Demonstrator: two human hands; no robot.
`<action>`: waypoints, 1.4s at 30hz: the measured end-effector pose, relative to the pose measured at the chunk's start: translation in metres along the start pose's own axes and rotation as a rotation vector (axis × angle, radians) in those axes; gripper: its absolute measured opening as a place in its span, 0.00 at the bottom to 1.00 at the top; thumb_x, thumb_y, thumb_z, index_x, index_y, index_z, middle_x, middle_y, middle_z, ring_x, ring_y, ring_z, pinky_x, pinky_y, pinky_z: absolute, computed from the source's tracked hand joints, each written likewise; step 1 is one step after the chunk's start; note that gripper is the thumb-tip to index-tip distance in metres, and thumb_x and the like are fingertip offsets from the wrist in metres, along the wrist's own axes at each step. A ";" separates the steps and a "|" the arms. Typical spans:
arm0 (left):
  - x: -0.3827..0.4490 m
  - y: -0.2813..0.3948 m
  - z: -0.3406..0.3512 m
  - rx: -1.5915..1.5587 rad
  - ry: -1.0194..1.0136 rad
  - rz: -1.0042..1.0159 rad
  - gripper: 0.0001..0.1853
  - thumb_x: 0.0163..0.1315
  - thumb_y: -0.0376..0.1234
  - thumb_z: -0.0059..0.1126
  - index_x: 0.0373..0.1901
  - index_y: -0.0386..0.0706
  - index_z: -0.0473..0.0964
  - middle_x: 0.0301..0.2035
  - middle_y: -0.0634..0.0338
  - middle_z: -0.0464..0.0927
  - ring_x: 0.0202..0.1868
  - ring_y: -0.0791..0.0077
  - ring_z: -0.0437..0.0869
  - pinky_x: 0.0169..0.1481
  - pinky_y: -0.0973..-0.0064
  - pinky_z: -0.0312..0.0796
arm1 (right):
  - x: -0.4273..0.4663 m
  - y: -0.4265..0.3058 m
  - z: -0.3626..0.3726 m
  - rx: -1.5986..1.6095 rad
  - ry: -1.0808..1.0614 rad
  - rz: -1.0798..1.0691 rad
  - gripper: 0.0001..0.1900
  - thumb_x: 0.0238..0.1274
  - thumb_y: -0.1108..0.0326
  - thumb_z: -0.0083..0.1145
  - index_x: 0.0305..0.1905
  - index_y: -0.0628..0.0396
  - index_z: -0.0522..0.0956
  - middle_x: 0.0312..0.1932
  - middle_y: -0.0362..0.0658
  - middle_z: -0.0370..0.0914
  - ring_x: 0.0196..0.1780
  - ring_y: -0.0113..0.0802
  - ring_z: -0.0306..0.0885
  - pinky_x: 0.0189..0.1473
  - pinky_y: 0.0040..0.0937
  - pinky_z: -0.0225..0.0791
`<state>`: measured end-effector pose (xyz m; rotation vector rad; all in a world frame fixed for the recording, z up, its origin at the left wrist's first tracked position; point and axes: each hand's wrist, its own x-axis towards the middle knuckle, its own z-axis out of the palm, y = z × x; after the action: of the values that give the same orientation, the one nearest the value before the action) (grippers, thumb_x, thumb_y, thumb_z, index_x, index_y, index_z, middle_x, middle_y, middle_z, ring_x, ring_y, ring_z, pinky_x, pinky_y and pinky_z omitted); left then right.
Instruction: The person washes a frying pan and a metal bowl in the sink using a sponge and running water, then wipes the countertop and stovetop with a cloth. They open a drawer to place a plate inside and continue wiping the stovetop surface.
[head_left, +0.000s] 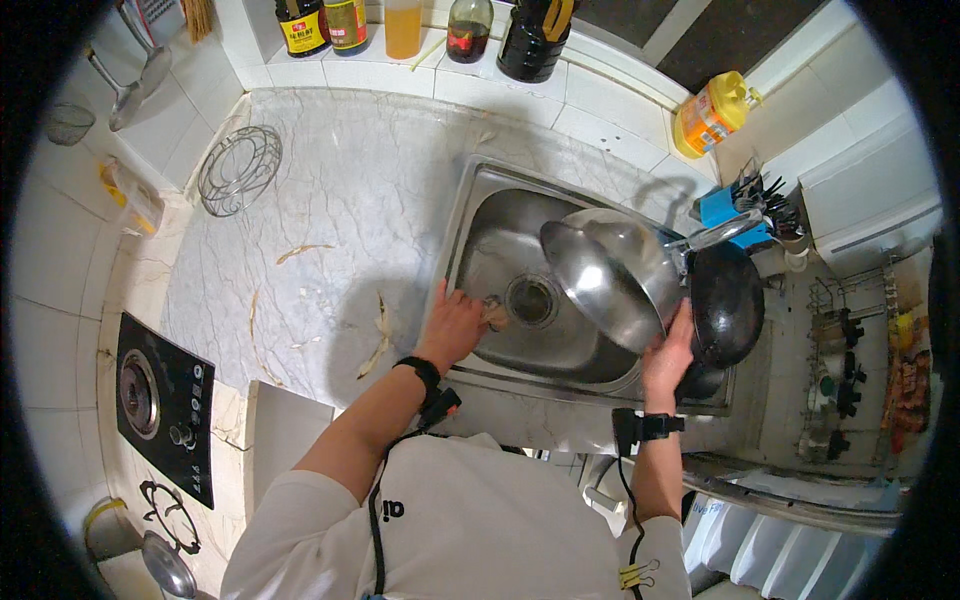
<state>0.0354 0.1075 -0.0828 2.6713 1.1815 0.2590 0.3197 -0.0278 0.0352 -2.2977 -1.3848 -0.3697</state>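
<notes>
A shiny stainless steel bowl (600, 289) is tilted over the right half of the steel sink (517, 360). My right hand (670, 352) grips its rim at the lower right. My left hand (454, 326) reaches over the sink's left edge, its fingers closed around a crumpled tan wad (493, 313) whose material I cannot make out. Just right of that wad lies the round drain (531, 300). The faucet (720, 232) points toward the bowl; whether water runs is unclear. A black wok (726, 307) stands right beside my right hand.
Brownish peel-like scraps (382, 337) lie on the marble counter (367, 187), with a wire trivet (240, 171) at its far left. Several bottles (403, 30) line the sill. A yellow detergent bottle (712, 114) and a blue utensil holder (718, 206) stand behind the faucet. A gas stove (165, 412) sits left.
</notes>
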 end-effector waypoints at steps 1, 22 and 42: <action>0.001 0.001 0.001 0.004 0.009 -0.006 0.13 0.55 0.40 0.54 0.36 0.42 0.73 0.33 0.58 0.75 0.46 0.63 0.72 0.67 0.51 0.45 | -0.003 0.007 0.015 0.087 -0.049 0.059 0.43 0.39 0.83 0.56 0.66 0.52 0.54 0.58 0.59 0.64 0.53 0.57 0.70 0.49 0.43 0.69; 0.021 0.034 0.000 0.009 -0.004 -0.204 0.15 0.49 0.40 0.60 0.36 0.44 0.74 0.35 0.56 0.77 0.48 0.60 0.74 0.62 0.51 0.56 | 0.108 0.084 0.063 0.144 -0.020 -0.173 0.11 0.60 0.67 0.48 0.42 0.63 0.75 0.43 0.55 0.74 0.49 0.52 0.71 0.57 0.49 0.57; 0.177 0.177 0.019 -0.617 -0.100 0.102 0.11 0.53 0.31 0.53 0.39 0.40 0.72 0.34 0.47 0.78 0.38 0.47 0.78 0.42 0.56 0.70 | 0.075 0.055 0.114 0.682 -0.199 -0.012 0.09 0.61 0.69 0.48 0.40 0.63 0.74 0.37 0.55 0.76 0.38 0.51 0.73 0.40 0.40 0.66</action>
<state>0.2831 0.1209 -0.0418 2.1702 0.7719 0.4210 0.4040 0.0634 -0.0435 -1.7855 -1.3445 0.3018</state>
